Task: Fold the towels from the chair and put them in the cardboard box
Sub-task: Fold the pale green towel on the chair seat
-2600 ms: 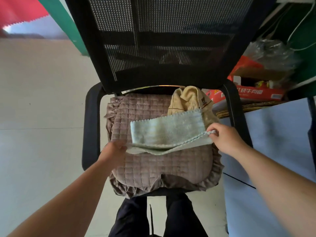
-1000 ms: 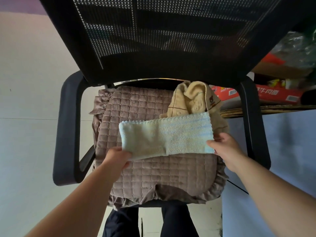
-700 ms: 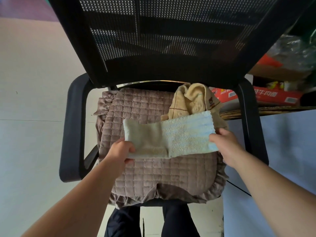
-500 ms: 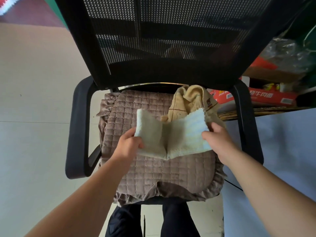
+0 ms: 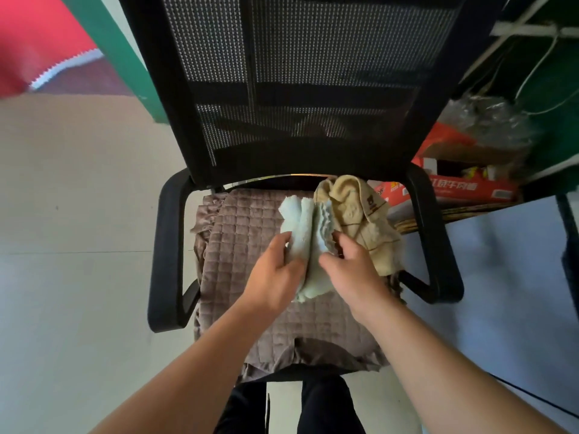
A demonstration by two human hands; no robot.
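A pale blue towel (image 5: 305,233) is folded in half, its two ends brought together and standing up above the brown quilted seat cushion (image 5: 250,227) of the black mesh chair (image 5: 297,89). My left hand (image 5: 275,277) grips the towel's left half, and my right hand (image 5: 351,274) grips its right half; the hands almost meet. A crumpled beige towel (image 5: 360,220) lies at the seat's back right, beside the blue one.
The chair's black armrests (image 5: 163,252) flank the seat on both sides. An open red-printed cardboard box (image 5: 454,183) sits behind the right armrest, under a crinkled plastic bag (image 5: 488,120). Pale tiled floor (image 5: 78,214) spreads to the left.
The blue towel was stretched flat between my hands; both hands have come together at the middle, folding it in half, and its ends now stand upright.
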